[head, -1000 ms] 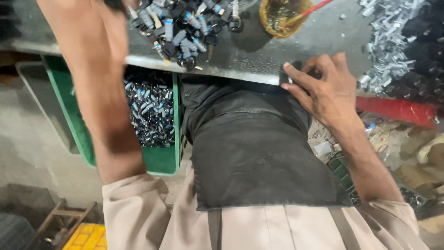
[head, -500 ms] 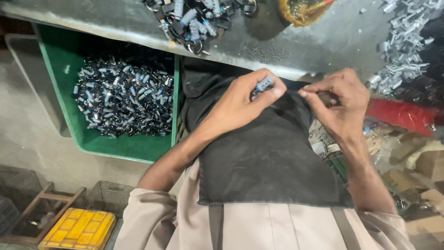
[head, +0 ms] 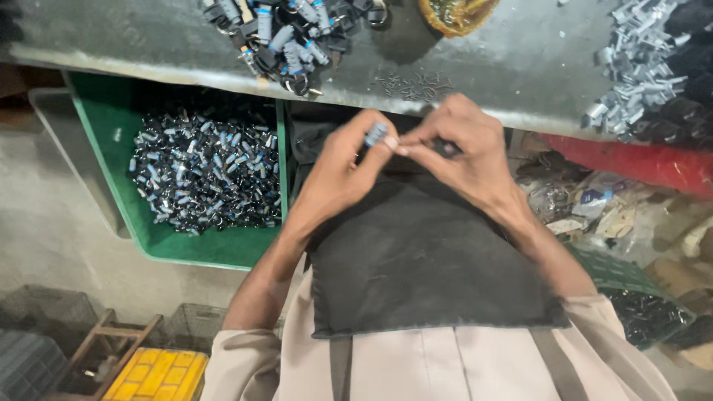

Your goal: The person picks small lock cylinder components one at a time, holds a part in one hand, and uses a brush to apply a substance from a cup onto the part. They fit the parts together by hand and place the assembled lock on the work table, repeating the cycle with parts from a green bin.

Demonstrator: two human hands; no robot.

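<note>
left hand (head: 338,174) pinches small blue-and-silver cylindrical part (head: 375,134) at fingertips, frame centre | right hand (head: 460,152) touches its end, grip apparently closed on something dark | above black cloth apron (head: 423,260)

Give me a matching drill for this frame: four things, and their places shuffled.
Things:
1. green bin
2. small blue-and-silver part
3. yellow crate
4. dark cloth pad

Places:
A. on the person's lap
B. bottom left, on the floor
C. pinched between the left hand and right hand
D. under the table edge, left of the lap

Pairs: 1-D, 2-C, 3-B, 4-A
</note>
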